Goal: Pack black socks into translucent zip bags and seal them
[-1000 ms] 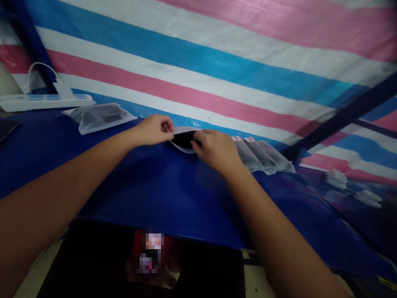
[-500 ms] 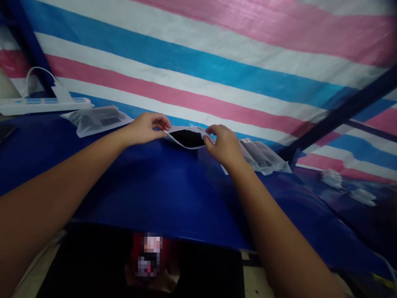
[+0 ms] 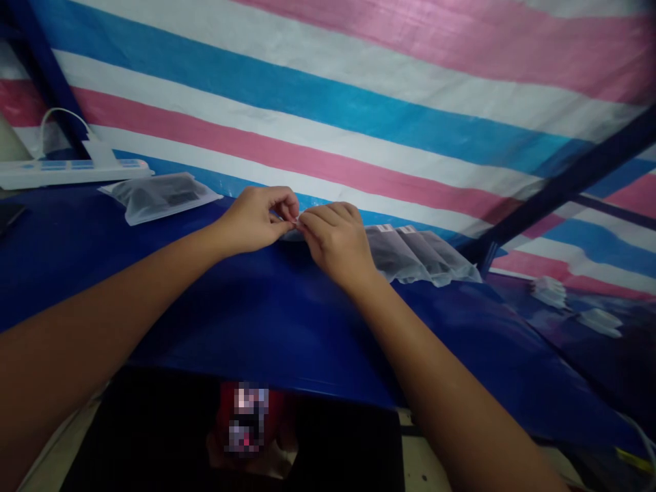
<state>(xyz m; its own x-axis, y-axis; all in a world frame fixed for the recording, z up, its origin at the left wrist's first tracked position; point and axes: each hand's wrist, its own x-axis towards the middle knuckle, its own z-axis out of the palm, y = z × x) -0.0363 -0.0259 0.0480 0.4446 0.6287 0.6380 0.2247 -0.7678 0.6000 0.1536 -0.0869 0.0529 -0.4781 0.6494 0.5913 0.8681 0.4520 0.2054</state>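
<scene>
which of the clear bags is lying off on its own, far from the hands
The bag at the left, beside the white power strip. The others sit overlapped in a row just right of the right hand.

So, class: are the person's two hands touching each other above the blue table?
Touching. The head view shows left hand and right hand fingertips meeting, pinching a small pouch.

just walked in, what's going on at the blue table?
A person's left hand and right hand meet at the far edge of the glossy blue table, pinching the edge of a small translucent plastic pouch, mostly hidden behind the fingers. A row of similar frosted pouches with dark contents lies just to the right, another filled pouch to the left near a white power strip. A striped pink, white and blue tarp hangs behind.
</scene>
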